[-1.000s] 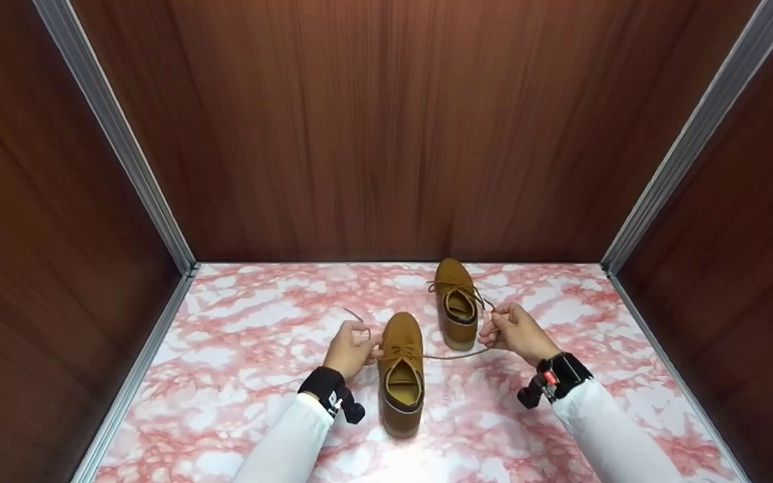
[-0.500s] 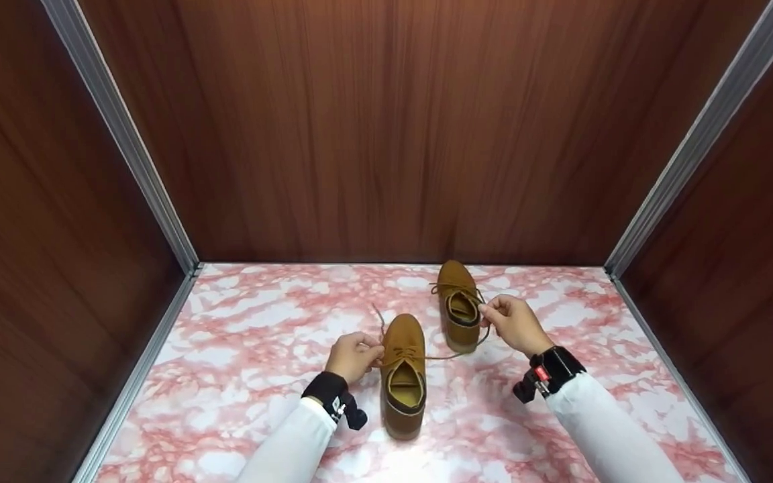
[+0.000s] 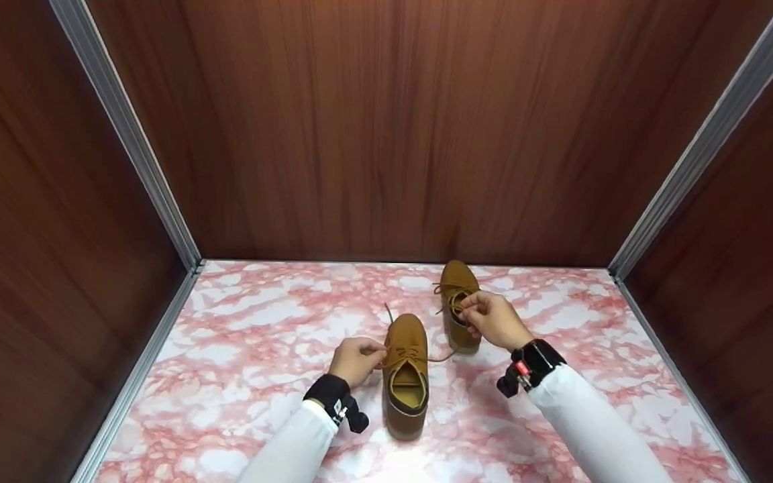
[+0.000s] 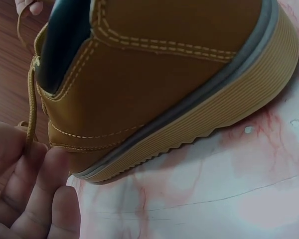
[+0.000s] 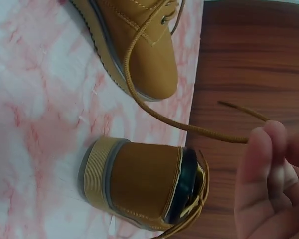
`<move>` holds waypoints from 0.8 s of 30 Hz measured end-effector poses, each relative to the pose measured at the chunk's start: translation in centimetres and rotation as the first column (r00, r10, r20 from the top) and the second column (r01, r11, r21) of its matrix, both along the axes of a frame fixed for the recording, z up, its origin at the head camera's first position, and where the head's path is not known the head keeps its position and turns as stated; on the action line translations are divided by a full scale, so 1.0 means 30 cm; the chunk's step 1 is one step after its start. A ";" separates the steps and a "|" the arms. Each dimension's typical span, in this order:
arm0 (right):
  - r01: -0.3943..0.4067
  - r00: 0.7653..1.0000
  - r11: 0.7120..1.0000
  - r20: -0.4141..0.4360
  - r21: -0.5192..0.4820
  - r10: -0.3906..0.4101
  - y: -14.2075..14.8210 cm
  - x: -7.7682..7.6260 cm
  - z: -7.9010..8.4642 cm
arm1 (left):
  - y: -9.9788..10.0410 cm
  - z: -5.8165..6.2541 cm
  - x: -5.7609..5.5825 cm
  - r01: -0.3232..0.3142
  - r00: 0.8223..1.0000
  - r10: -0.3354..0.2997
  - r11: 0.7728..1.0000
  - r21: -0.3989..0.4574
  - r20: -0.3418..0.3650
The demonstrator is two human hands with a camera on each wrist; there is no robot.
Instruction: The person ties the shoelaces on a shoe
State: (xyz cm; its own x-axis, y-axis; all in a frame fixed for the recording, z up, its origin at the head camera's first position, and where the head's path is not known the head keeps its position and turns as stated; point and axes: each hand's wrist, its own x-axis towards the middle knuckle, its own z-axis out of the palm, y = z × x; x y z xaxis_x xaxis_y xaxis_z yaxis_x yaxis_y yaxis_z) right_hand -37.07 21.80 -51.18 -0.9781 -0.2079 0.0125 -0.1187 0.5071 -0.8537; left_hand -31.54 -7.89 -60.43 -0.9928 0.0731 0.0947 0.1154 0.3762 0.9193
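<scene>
- On the marbled counter [image 3: 259,416], the near brown shoe [image 3: 406,376] stands upright, toe toward the wood-grain back panel [image 3: 386,134].
- Left hand [image 3: 356,361]: just left of that shoe; thumb and fingers pinched on its left lace [image 4: 31,99].
- Right hand [image 3: 497,322]: fingers clamped on its right lace [image 5: 179,124], which runs slack from the shoe; the tip projects past the grip.
- Far brown shoe [image 3: 459,275]: upright, ahead and to the right, partly covered by the right hand in the head view; contact cannot be told.
- Wrists: black straps [image 3: 539,362], white sleeves [image 3: 601,422].
</scene>
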 end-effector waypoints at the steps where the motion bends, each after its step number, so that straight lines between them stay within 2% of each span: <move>1: 0.001 1.000 1.000 -0.016 0.024 0.000 -0.008 -0.001 -0.001 | 0.000 0.000 -0.001 0.002 1.000 -0.002 1.000 -0.012 -0.008; 5: 0.011 0.993 0.992 -0.119 0.127 0.004 -0.051 -0.009 -0.012 | 0.003 -0.003 -0.001 0.005 1.000 -0.006 1.000 -0.030 -0.029; 8: 0.025 0.977 0.979 -0.210 0.203 0.019 -0.099 -0.022 -0.016 | 0.007 -0.004 0.000 0.002 0.999 -0.003 0.999 -0.034 -0.039; 12: 0.047 0.959 0.962 -0.281 0.269 0.032 -0.184 -0.038 -0.010 | 0.012 -0.001 0.004 -0.010 0.999 0.008 0.999 -0.042 -0.043; 15: 0.000 0.957 0.960 -0.280 0.280 0.082 -0.244 -0.043 -0.003 | 0.015 0.002 0.008 -0.009 0.999 0.007 0.999 -0.046 -0.048; 20: -0.170 0.945 0.953 -0.232 0.252 0.230 -0.283 -0.037 0.003 | 0.019 0.003 0.008 0.011 0.999 -0.014 0.999 -0.045 -0.051; 24: -0.189 0.932 0.952 -0.261 0.239 0.250 -0.254 -0.031 -0.015 | 0.014 -0.001 0.010 0.013 0.998 -0.015 0.999 -0.038 -0.056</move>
State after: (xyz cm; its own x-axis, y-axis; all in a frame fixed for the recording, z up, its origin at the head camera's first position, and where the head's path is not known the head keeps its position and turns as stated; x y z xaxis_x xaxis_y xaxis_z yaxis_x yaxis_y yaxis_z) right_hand -37.99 14.19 -51.63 -0.8689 -0.4449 0.2171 -0.4696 0.6018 -0.6461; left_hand -31.25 -7.47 -60.45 -0.9849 0.0912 0.1475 0.1720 0.4085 0.8964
